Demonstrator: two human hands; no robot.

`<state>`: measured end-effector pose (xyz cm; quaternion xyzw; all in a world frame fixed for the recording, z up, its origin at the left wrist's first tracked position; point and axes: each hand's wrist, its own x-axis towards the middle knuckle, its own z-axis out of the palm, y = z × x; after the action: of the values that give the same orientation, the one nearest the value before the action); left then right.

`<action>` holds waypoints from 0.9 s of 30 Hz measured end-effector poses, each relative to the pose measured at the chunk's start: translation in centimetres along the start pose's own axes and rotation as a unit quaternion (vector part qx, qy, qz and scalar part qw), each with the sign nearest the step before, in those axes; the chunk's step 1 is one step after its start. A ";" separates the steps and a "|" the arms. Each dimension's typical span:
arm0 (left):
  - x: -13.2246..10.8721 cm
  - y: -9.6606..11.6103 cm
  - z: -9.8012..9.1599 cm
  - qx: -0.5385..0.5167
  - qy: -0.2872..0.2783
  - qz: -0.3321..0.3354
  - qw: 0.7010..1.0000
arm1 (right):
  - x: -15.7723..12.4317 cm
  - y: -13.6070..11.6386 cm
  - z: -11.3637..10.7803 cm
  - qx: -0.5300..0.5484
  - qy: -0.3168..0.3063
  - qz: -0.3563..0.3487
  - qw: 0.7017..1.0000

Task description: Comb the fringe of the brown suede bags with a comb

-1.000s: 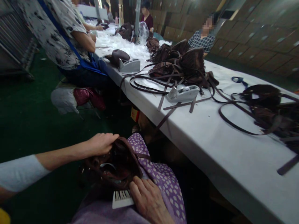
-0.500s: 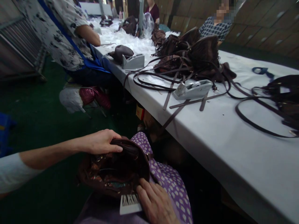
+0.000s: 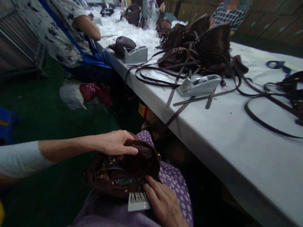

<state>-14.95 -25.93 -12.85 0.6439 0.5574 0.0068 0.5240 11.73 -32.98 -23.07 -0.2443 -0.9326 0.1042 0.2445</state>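
A dark brown leather bag (image 3: 123, 171) lies open on my lap, over purple dotted cloth (image 3: 175, 186). My left hand (image 3: 115, 142) is closed over the bag's upper rim, thumb under the edge, holding the mouth open. My right hand (image 3: 163, 205) grips a small white brush (image 3: 138, 201) with dark bristles, pressed against the bag's lower rim. Inside the bag I see shiny lining and folds.
A long white-covered table (image 3: 236, 135) runs along my right, with brown straps (image 3: 180, 91), a heap of brown bags (image 3: 201, 47) and two grey tape dispensers (image 3: 200, 85). A person in a patterned shirt (image 3: 59, 34) sits ahead on the left. The floor is green.
My left hand slid right along the bag's rim, opening the mouth wider. The view tilted down and shifted a little; the right hand and brush stay at the lower rim.
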 end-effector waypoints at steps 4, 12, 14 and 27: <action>0.6 0.5 1.4 -0.032 -0.049 -0.005 0.998 | 1.2 -0.3 0.6 -0.011 0.005 0.038 0.999; 1.6 -0.3 2.7 -0.195 -0.042 -0.054 0.978 | 2.9 -1.0 1.6 -0.041 -0.123 0.119 0.984; 1.3 -0.1 1.8 -0.195 -0.016 -0.048 0.979 | 2.6 -1.1 1.7 -0.031 -0.132 0.111 0.985; 2.3 -1.1 2.4 -0.356 -0.072 -0.106 0.926 | 6.0 -1.6 1.3 -0.085 -0.110 0.123 0.983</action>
<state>-13.51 -26.06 -16.00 0.3508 0.5445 0.1028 0.7550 5.86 -31.46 -21.22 -0.3641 -0.9220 0.0802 0.1045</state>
